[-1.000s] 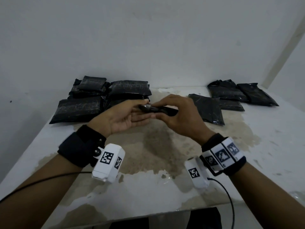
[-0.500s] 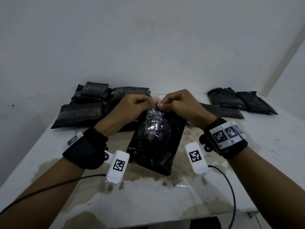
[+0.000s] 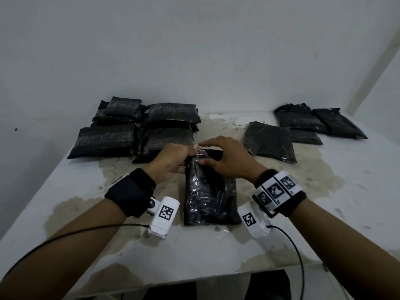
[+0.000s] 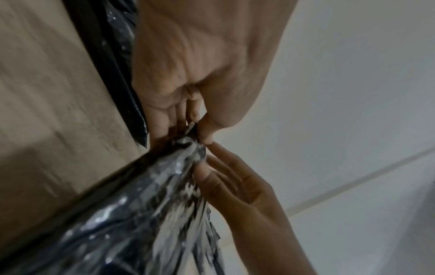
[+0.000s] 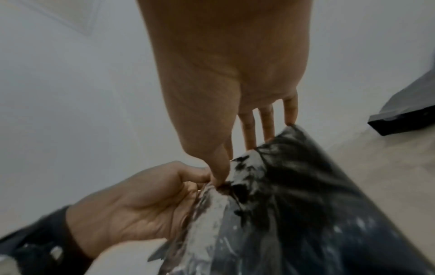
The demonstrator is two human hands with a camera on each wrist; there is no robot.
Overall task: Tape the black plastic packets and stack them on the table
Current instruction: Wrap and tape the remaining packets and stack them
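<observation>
Far end of packet [image 3: 208, 191] hidden under both hands

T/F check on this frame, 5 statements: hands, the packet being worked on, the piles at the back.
1. Both hands pinch the far end of the glossy black plastic packet lying in front of the person. True: the left hand and the right hand meet at that end.
2. That packet is held up clear of the white table. False: it lies flat on the table.
3. A pile of black packets sits at the back left. True.
4. The back right of the table holds no packets. False: flat black packets lie there.
5. The right hand is a closed fist. False: three fingers extend straight; the thumb pinches the plastic.
</observation>
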